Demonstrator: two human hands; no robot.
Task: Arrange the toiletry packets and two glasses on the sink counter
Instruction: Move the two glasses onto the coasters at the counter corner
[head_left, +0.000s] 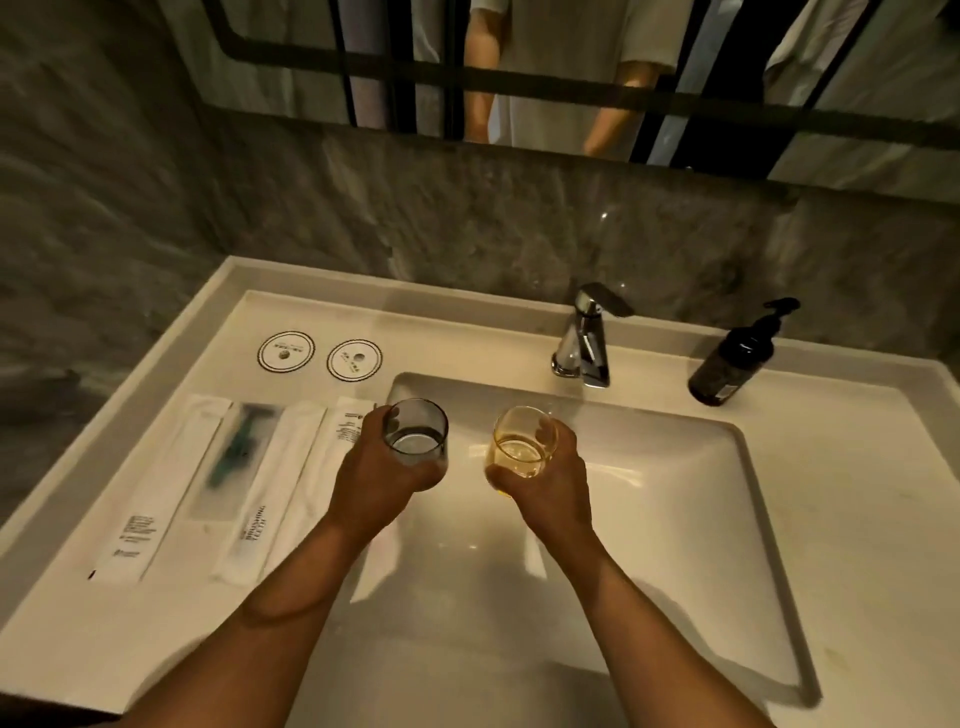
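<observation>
My left hand (387, 467) grips a grey glass (415, 434), my right hand (545, 480) an amber glass (521, 444), both held above the sink basin (649, 467) | Both tumblers clear, tinted | Toiletry packets (208, 483) lie side by side on the counter (104, 623) left of my hands; one reads "BRUSHING"

Dim warm light, grey marbled wall (467, 223), black-framed mirror (571, 67), pale counter (857, 493) with chrome faucet (587, 338).
</observation>
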